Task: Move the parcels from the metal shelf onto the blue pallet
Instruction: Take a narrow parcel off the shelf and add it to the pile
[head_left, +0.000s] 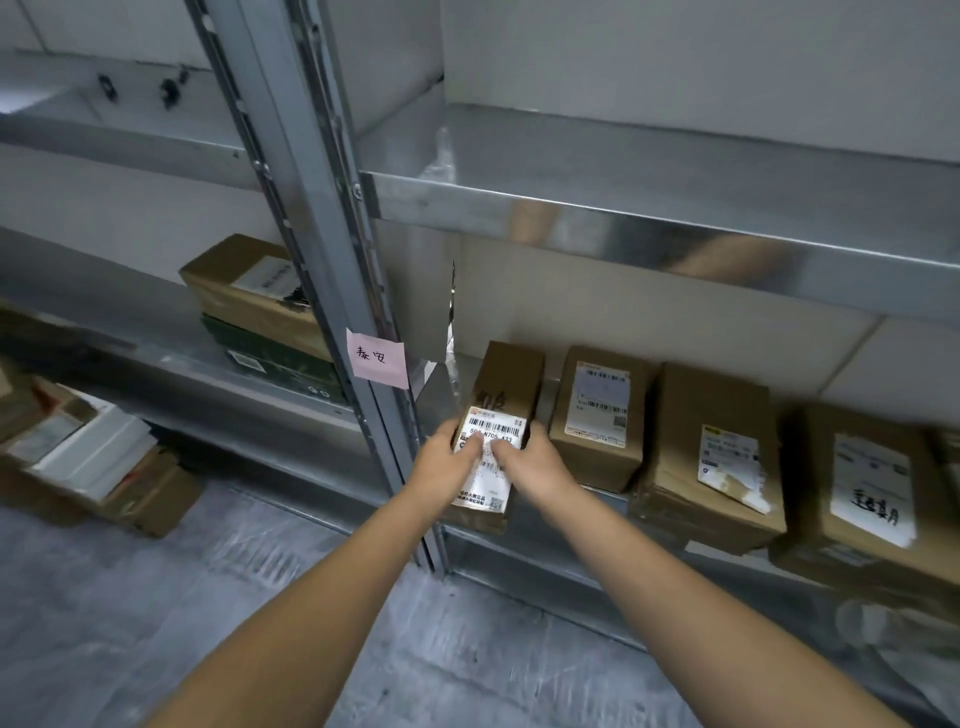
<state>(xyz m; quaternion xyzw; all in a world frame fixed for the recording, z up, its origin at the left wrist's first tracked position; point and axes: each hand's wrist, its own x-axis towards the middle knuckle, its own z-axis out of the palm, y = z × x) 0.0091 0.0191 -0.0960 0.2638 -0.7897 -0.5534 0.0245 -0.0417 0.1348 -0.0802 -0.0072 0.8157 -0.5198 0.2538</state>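
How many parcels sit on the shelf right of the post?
4: held parcel at the left end, then second parcel, third parcel, fourth parcel rightward; more may hide off-frame.

- A narrow parcel (511, 384) is held just right of the upright (311, 208) of the metal shelf (649, 223); its near end is gripped by the left hand (447, 462) and the right hand (537, 462), with the thumbs laid on its white label (493, 426).
- Three more parcels (711, 457) are lined up farther right of the upright, on the same level.
- A pink note (376, 358) is stuck to the upright.
- Left of the upright, a brown box (244, 291) is stacked on a dark green box (280, 358).
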